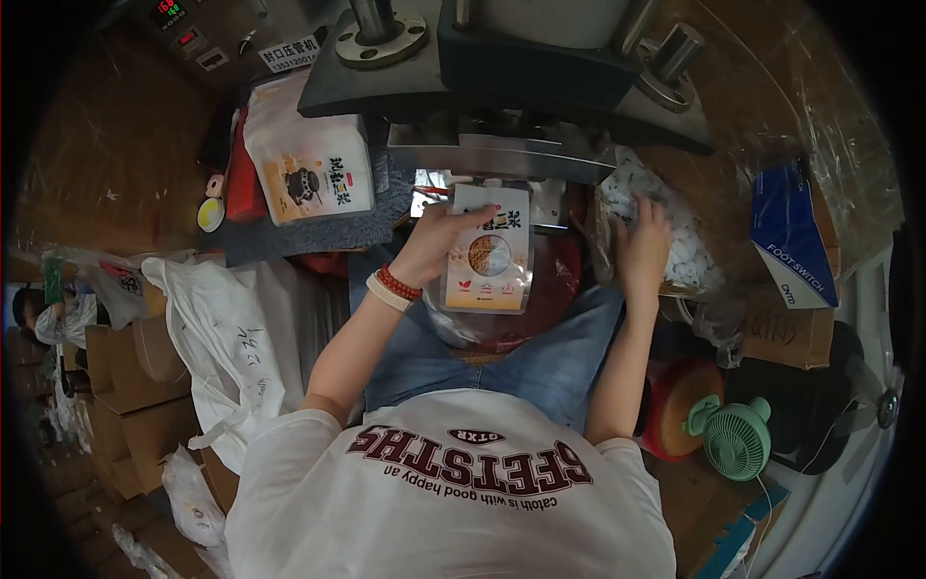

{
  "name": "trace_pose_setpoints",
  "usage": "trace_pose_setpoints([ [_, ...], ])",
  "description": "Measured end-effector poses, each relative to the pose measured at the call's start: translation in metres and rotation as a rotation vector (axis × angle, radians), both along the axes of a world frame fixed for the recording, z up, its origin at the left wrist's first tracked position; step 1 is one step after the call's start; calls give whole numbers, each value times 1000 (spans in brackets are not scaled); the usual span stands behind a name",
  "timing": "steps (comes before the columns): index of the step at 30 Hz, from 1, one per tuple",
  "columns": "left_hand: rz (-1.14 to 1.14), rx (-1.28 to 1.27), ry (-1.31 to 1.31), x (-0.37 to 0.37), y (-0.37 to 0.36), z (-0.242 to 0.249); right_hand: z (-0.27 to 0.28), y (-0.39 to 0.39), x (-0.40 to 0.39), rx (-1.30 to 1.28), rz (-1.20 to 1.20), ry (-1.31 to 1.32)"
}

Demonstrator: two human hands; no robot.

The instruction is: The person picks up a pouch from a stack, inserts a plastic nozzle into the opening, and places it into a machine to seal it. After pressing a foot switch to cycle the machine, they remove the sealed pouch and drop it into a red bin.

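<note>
My left hand point(432, 239) is closed on the edge of a flat printed pouch point(498, 282), its thumb across the front. The pouch is pale, with a round picture and a yellow lower edge. It hangs above my lap, just in front of the metal press point(502, 159). On the right, my right hand point(644, 249) reaches into a clear plastic bag of small white plastic pieces point(683, 249). Its fingers are apart over the pieces, and the fingertips are partly lost among them.
A stack of similar pouches point(313, 174) lies on a grey mat point(386, 198) to the left. Beside it are a red box point(246, 179) and a yellow-faced round item point(209, 214). On the right stand a blue foot-switch box point(793, 236) and a green fan point(736, 441).
</note>
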State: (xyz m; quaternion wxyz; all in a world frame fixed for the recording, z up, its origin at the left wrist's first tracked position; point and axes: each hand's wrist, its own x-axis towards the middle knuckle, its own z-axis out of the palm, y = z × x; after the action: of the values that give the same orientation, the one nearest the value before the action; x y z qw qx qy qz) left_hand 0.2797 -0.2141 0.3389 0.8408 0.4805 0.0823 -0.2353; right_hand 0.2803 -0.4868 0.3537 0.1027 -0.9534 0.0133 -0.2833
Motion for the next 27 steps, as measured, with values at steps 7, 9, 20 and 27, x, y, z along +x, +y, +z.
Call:
trace_pose_setpoints([
  [7,20,426,-212,1,29,0,3,-2,-3,161,81,266],
  [9,247,1253,-637,-7,60,6,3,-3,-1,176,88,346],
  [20,345,1426,-858,-77,112,2,49,78,-54,1322,779,43],
  [27,293,1186,-1203,-84,55,37,44,112,-58,635,1058,90],
])
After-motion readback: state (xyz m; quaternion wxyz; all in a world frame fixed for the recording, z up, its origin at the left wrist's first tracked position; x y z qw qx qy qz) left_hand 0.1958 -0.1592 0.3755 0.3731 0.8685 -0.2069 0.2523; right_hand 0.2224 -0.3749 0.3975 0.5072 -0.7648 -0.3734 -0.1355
